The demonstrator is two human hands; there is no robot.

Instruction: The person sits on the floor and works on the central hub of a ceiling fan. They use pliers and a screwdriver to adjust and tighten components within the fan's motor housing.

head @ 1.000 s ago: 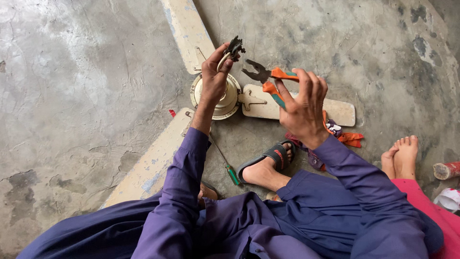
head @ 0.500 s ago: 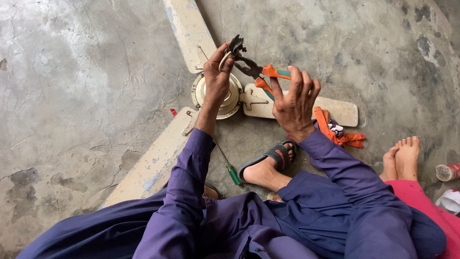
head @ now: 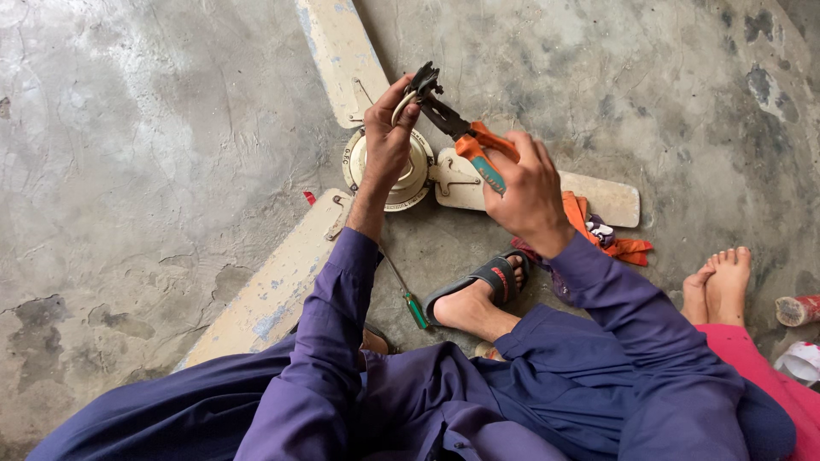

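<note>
The head camera looks down on a person seated on a grey concrete floor (head: 145, 145), dressed in dark blue-purple cloth; the left hand (head: 389, 141) is raised above the hub of a ceiling fan (head: 401, 175) and is closed around a small dark metal part (head: 420, 83) with a pale wire loop at it, held up between fingers and thumb; the right hand (head: 525, 192) is wrapped around the orange-handled pliers (head: 465, 137), whose dark nose reaches up and left to meet that metal part, so both hands are full and neither is spread wide; whether the plier nose bites the part or only touches it cannot be told. The fan lies flat on the floor with three cream, worn blades spreading from the hub, one up, one to the right, one down to the left. A green-handled screwdriver (head: 408, 299) lies on the floor just beside the left sleeve; a foot in a black sandal (head: 483, 286) rests between the arms; an orange rag (head: 611, 235) lies by the right blade; another person's bare feet (head: 717, 282) show at the right edge.
</note>
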